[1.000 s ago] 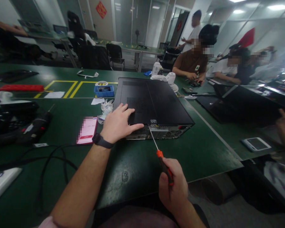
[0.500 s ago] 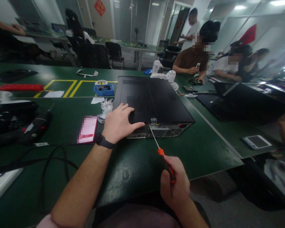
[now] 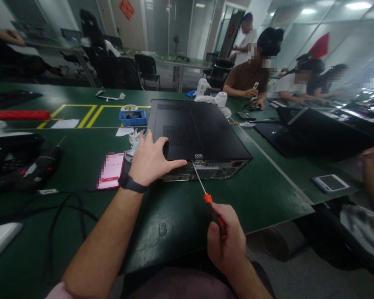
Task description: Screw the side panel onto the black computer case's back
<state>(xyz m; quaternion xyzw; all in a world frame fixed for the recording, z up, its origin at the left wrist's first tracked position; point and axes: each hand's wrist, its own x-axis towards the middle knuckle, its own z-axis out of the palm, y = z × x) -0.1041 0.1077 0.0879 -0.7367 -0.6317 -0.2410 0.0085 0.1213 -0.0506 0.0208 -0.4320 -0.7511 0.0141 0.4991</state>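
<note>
A black computer case (image 3: 187, 124) lies on its side on the green table, its rear panel with ports and a fan grille facing me. My left hand (image 3: 151, 158) rests with spread fingers on the case's near left corner, the thumb along the rear edge. In my right hand (image 3: 227, 234) is a screwdriver (image 3: 208, 198) with a black and orange handle. Its thin shaft points up and away from me, and the tip meets the upper edge of the rear panel, just right of my left thumb. What the tip touches is too small to make out.
Left of the case are a blue bin (image 3: 133, 118), white gloves (image 3: 134, 143) and a phone with a pink screen (image 3: 111, 170). A power drill (image 3: 42, 168) and black cables (image 3: 65, 199) lie farther left. Another phone (image 3: 330, 182) is at right. Co-workers sit across the table.
The whole view has shifted slightly, so things appear a little farther left. My left fingers have spread slightly on the case; the screwdriver tip stays at the rear edge.
</note>
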